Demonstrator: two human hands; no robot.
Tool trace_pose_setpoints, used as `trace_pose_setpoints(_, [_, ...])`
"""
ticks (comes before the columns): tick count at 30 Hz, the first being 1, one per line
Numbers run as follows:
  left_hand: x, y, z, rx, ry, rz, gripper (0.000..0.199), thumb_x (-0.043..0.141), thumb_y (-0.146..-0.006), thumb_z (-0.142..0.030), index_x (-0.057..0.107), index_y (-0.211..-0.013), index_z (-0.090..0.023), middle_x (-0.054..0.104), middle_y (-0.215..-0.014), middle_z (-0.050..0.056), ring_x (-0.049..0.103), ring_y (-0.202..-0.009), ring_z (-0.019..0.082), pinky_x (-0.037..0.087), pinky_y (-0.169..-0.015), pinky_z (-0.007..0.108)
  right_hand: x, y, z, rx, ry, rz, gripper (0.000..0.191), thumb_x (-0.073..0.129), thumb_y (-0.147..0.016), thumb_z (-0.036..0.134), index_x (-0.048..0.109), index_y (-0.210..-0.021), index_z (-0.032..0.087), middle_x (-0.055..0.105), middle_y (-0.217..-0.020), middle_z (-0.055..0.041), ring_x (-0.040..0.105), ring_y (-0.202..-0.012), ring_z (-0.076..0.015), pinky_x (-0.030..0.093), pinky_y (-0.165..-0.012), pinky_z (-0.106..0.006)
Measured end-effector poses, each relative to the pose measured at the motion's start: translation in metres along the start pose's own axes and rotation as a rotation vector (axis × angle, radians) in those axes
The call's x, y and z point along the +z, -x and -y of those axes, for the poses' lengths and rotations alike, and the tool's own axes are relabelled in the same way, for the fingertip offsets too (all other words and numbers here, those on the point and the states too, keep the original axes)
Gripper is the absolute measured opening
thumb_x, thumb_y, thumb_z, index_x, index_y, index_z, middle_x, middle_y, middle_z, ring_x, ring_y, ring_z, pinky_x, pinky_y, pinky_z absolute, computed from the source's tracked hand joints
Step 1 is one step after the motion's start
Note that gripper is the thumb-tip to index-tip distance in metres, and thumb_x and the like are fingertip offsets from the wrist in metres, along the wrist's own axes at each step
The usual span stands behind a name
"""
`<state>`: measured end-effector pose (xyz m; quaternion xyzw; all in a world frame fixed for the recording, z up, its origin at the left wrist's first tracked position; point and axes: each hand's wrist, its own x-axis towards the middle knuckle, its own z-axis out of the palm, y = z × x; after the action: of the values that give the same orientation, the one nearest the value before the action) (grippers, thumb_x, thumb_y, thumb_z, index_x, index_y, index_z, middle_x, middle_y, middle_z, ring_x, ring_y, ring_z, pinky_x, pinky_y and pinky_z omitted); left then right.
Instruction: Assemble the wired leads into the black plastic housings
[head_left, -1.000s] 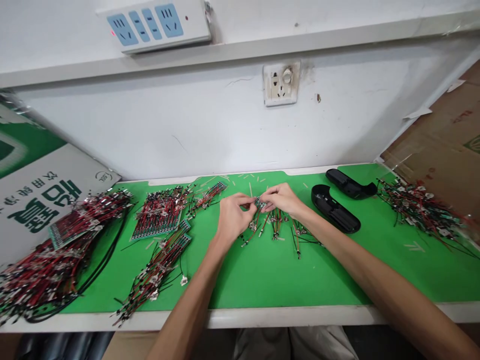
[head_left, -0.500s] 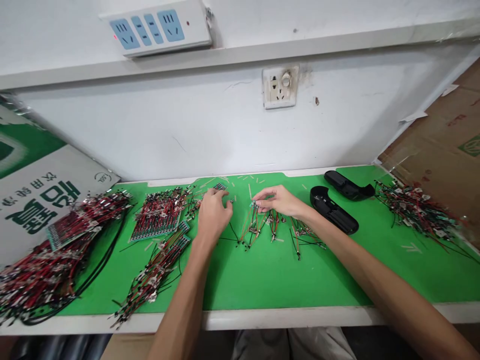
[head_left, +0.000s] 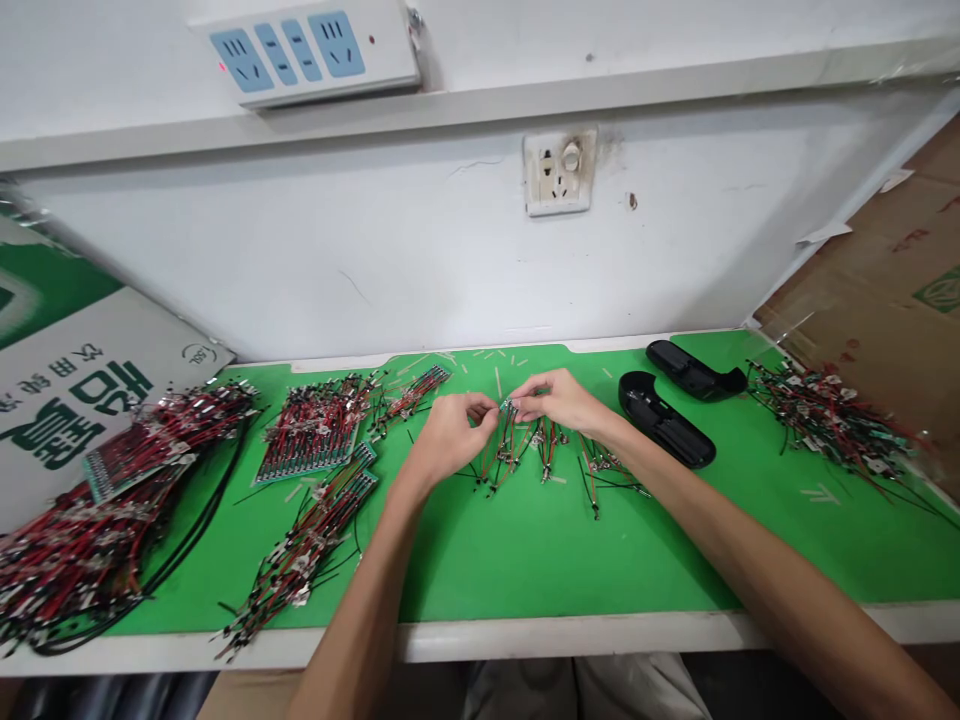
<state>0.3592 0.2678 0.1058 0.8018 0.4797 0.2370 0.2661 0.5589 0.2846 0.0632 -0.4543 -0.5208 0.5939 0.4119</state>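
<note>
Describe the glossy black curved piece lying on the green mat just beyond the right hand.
The black piece looks like moulded glossy plastic: a long, round-ended shell with a raised curved rim around a darker recess. It lies on the green mat, its length running diagonally from upper left to lower right. The right hand is close but not touching it, and a similar black piece lies apart, farther back.

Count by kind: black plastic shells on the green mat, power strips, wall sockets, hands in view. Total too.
Black plastic shells: 2
Power strips: 1
Wall sockets: 1
Hands: 2
Total: 6
</note>
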Motion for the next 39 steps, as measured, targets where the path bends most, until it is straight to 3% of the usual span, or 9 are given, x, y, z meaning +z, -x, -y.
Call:
trace_pose_setpoints(9, [0.003,0.000,0.000,-0.023,-0.066,0.002,0.028,0.055,-0.082,-0.031,0.075,-0.073,-0.015,0.070,-0.061,0.002,0.052,-0.052,0.012,0.036,-0.053,0.024,0.005,0.002,0.000,-0.004,0.036,-0.032,0.013,0.070,-0.081,0.006,0.078,-0.077,0.015,0.073,-0.071,-0.0045,0.071,-0.065,-0.0144,0.062,-0.070,-0.028])
trace_pose_setpoints(15, [0.014,0.002,-0.002,0.041,-0.121,-0.103,0.025,0.057,-0.078,-0.028,0.069,-0.061,-0.014,0.060,-0.051,-0.001,0.044,-0.046,0.008,0.030,-0.051,0.024,0.005,0.002,0.000,0.022,0.048,-0.042,0.014,0.069,-0.079,0.005,0.077,-0.073,0.014,0.073,-0.069,-0.0059,0.071,-0.064,-0.0162,0.062,-0.069,-0.030])
trace_pose_setpoints(22, [-0.006,-0.001,0.007,-0.085,-0.185,-0.154,0.018,0.060,-0.077,-0.029,0.070,-0.068,-0.017,0.071,-0.064,0.003,0.061,-0.056,0.015,0.041,-0.058,0.026,-0.006,0.008,0.011,0.036,0.044,0.062,0.012,0.074,-0.081,0.007,0.079,-0.080,0.017,0.075,-0.077,-0.0066,0.073,-0.072,-0.0174,0.062,-0.075,-0.032])
trace_pose_setpoints(26, [-0.015,-0.002,0.025,-0.130,-0.309,-0.097,0.016,0.060,-0.078,-0.026,0.069,-0.065,-0.020,0.071,-0.063,0.004,0.062,-0.057,0.017,0.040,-0.059,0.027,-0.010,0.009,0.011,0.015,0.071,0.124,0.013,0.074,-0.082,0.007,0.079,-0.089,0.017,0.075,-0.077,-0.0049,0.073,-0.075,-0.0174,0.061,-0.076,-0.032])
trace_pose_setpoints(29, [-0.015,-0.002,0.032,-0.142,-0.376,-0.129,0.012,0.060,-0.076,-0.022,0.068,-0.067,-0.021,0.069,-0.063,0.005,0.060,-0.056,0.018,0.037,-0.057,0.028,-0.013,0.007,0.007,-0.033,0.109,0.166,0.023,0.071,-0.080,0.002,0.079,-0.097,0.017,0.076,-0.084,-0.0037,0.073,-0.078,-0.0166,0.060,-0.079,-0.032])
trace_pose_setpoints(35, [-0.014,-0.001,0.019,-0.124,-0.322,-0.243,0.015,0.061,-0.084,-0.032,0.068,-0.085,-0.018,0.071,-0.075,0.006,0.062,-0.066,0.019,0.041,-0.062,0.028,-0.015,0.004,0.004,-0.102,0.125,0.150,0.030,0.072,-0.077,0.001,0.078,-0.102,0.018,0.076,-0.089,-0.0033,0.074,-0.081,-0.0171,0.058,-0.081,-0.031])
trace_pose_setpoints(37, [-0.013,-0.001,0.011,-0.064,-0.200,-0.189,0.024,0.058,-0.087,-0.038,0.070,-0.090,-0.017,0.072,-0.079,0.006,0.063,-0.069,0.018,0.043,-0.064,0.028,-0.014,0.003,0.004,-0.108,0.115,0.133,0.030,0.073,-0.078,0.003,0.077,-0.103,0.018,0.076,-0.091,-0.0038,0.074,-0.082,-0.0176,0.058,-0.081,-0.031])
trace_pose_setpoints(39, [-0.012,0.001,0.005,0.005,-0.088,-0.043,0.029,0.054,-0.090,-0.040,0.072,-0.089,-0.017,0.072,-0.076,0.003,0.061,-0.066,0.016,0.043,-0.062,0.027,-0.012,0.004,0.005,-0.104,0.114,0.111,0.030,0.075,-0.078,0.005,0.076,-0.104,0.018,0.076,-0.092,-0.0045,0.074,-0.083,-0.0182,0.058,-0.081,-0.032])
